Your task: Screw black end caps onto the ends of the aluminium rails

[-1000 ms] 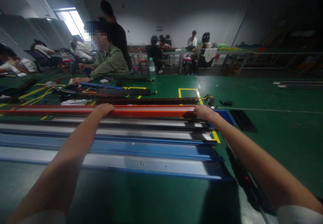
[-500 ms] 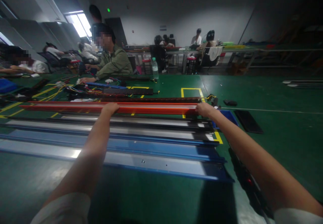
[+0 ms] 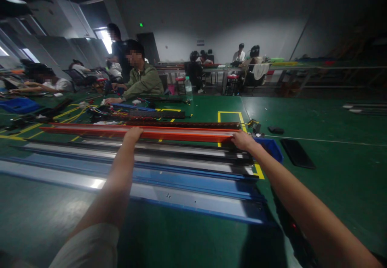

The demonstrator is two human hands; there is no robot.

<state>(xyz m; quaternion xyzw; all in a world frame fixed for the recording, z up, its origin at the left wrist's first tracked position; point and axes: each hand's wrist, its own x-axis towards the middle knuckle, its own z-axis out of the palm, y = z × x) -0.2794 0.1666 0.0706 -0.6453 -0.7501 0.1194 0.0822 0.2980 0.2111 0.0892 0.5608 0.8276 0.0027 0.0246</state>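
Observation:
A long orange channel-shaped strip (image 3: 187, 134) lies crosswise in front of me. My left hand (image 3: 133, 134) is closed over its near edge around the middle, with the fingertips hidden behind the rim. At the strip's right end my right hand (image 3: 242, 140) grips it, thumb and fingers closed. Just nearer to me are silver strips with black edges (image 3: 193, 161), parallel to the orange one. Closest are a blue strip (image 3: 187, 181) and a silver strip with blue edges (image 3: 184, 199). A dark strip with wires (image 3: 193, 125) runs just behind the orange one.
A blue tray (image 3: 269, 149) and a flat black tablet-like slab (image 3: 298, 153) lie right of my right hand. A bottle (image 3: 188, 88) stands farther back. Across the green table (image 3: 326, 117) a co-worker in a green jacket (image 3: 146, 82) reaches among wires. Another blue tray (image 3: 19, 105) sits far left.
The whole view has shifted slightly down and, on the left side, to the right. Both hands keep their hold on the orange strip, which shows no clear movement against the other strips.

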